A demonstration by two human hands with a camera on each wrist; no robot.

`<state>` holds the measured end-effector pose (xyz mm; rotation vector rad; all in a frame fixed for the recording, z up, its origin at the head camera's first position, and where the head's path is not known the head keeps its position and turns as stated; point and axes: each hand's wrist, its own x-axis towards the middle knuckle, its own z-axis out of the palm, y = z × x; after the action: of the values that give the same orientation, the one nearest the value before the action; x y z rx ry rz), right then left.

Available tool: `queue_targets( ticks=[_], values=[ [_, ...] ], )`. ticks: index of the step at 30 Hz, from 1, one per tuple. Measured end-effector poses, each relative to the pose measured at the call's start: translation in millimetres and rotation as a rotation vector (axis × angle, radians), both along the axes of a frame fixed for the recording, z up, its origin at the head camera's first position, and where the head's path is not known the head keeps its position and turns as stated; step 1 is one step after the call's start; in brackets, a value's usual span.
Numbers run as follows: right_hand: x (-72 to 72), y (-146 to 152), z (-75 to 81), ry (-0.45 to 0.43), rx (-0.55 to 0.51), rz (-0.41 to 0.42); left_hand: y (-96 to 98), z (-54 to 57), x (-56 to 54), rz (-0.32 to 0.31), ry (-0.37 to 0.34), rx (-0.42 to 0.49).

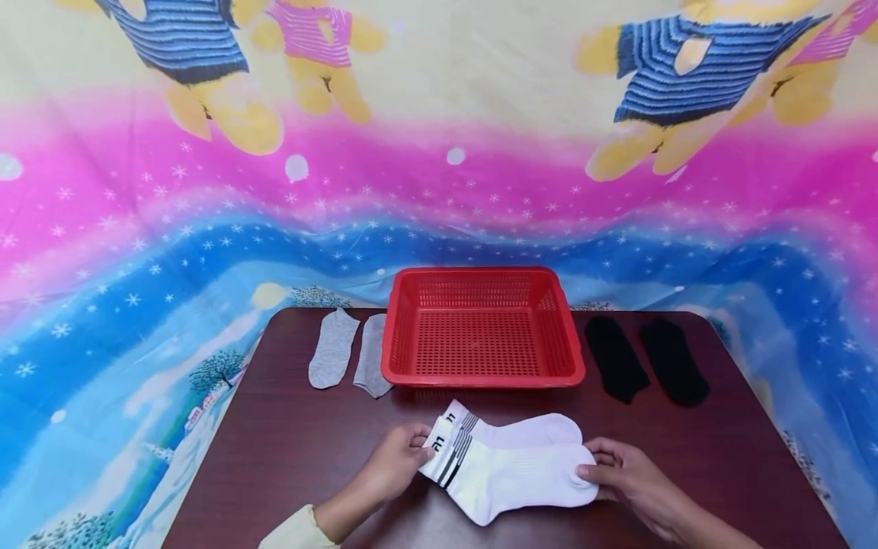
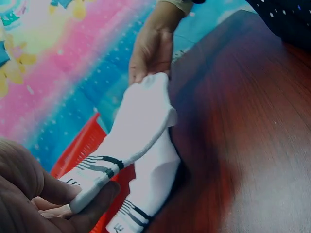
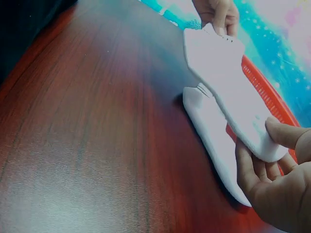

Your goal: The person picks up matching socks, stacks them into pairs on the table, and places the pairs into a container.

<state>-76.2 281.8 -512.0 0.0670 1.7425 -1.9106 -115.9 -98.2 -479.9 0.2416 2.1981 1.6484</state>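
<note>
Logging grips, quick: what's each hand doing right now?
Left hand: closed, holding the nearer dark-striped white fabric sock by its cuff.
Right hand: closed, holding the same sock by its toe.

Bright, even head view; hazier wrist views.
White socks [image 3: 218,73] bleach out in the wrist views, soft shadow along their near side; glare whitens the desk [image 3: 73,204] toward its near edge; black socks [image 1: 617,358] by its far right corner lose texture.
</note>
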Motion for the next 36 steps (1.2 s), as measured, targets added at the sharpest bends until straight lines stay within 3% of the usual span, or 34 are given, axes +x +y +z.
queue_targets(
  ticks=[9,14,21,36],
  values=[
    [-15.1,-6.8,1.5,0.049,0.213,-0.197,5.9,-22.1,-17.3,0.102,0.087,-0.055],
    [-23.3,-9.2,-0.8,0.066,0.31,-0.254,10.2,-28.3,-27.1,0.112,0.153,-0.124],
    [-34.8,-9.5,-7.7,0.09,0.371,-0.264,18.8,-33.8,-39.6,0.091,0.212,-0.249],
    [-52.7,-9.1,-18.7,0.123,0.497,-0.22,28.1,-50.9,-52.0,0.133,0.286,-0.372]
  ],
)
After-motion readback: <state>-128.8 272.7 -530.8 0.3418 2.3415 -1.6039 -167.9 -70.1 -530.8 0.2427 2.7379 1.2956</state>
